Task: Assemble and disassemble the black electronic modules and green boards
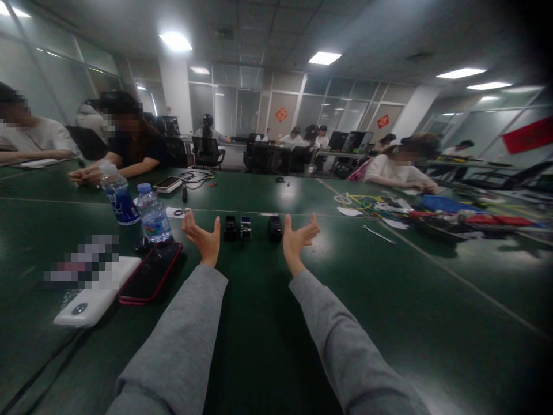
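Note:
Both my arms in grey sleeves reach forward over a dark green table (pixel 268 323). My left hand (pixel 203 237) is raised with its palm turned up and inward, fingers apart, holding nothing. My right hand (pixel 298 237) mirrors it, palm up, fingers spread, empty. Just beyond and between the hands stand three small dark blocks in a row: one at the left (pixel 230 227), a middle one with a lighter face (pixel 246 226), and one at the right (pixel 275 227). Neither hand touches them.
Two water bottles (pixel 153 213) stand at the left. A black phone in a red case (pixel 151 272) and a white device (pixel 93 300) lie nearer me. Cables, tools and paper (pixel 389 207) litter the right. Other people sit at the table's far side and beyond.

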A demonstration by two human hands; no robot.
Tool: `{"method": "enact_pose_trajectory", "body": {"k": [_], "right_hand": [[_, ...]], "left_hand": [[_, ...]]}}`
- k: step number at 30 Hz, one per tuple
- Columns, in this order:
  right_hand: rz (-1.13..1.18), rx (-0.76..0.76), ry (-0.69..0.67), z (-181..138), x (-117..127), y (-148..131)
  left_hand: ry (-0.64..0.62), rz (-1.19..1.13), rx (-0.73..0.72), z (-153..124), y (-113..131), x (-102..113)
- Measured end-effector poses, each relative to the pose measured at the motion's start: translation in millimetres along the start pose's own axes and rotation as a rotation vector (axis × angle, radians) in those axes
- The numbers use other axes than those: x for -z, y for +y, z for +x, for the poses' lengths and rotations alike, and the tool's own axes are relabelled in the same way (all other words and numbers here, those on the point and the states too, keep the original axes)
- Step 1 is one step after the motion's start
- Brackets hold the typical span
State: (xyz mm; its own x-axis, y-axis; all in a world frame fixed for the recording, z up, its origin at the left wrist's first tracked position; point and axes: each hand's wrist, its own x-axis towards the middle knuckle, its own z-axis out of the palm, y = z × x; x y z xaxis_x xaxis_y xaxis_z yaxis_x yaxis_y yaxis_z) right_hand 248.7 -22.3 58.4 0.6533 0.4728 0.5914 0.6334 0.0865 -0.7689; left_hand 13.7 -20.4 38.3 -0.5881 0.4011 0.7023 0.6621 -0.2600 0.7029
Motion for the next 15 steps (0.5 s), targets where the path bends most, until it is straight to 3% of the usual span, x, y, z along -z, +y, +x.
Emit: {"method": "enact_pose_trajectory", "body": {"k": [2,5,7,10,15], "right_hand": [[-0.002,0.166,-0.064,-11.1,0.1,-7.3],[-0.025,0.486,-0.273,-36.3,-4.7,-14.9],[-0.060,0.614,-0.390,-50.9,-9.2,-17.0],[-0.091,0.580,-0.382,-57.4,-13.7,-16.3],[-0.048,0.279,-0.131,-33.9,-20.3,-3.4]], "left_hand": [[-0.057,0.002,-0.070,-1.7,0.4,-0.3],[-0.184,0.016,-0.194,-4.4,2.5,-1.2],[-0.247,0.034,-0.257,-5.5,4.4,-1.4],[-0.266,0.066,-0.264,-5.6,6.2,-0.5],[-0.143,0.068,-0.088,-2.4,3.1,-1.1]]}}
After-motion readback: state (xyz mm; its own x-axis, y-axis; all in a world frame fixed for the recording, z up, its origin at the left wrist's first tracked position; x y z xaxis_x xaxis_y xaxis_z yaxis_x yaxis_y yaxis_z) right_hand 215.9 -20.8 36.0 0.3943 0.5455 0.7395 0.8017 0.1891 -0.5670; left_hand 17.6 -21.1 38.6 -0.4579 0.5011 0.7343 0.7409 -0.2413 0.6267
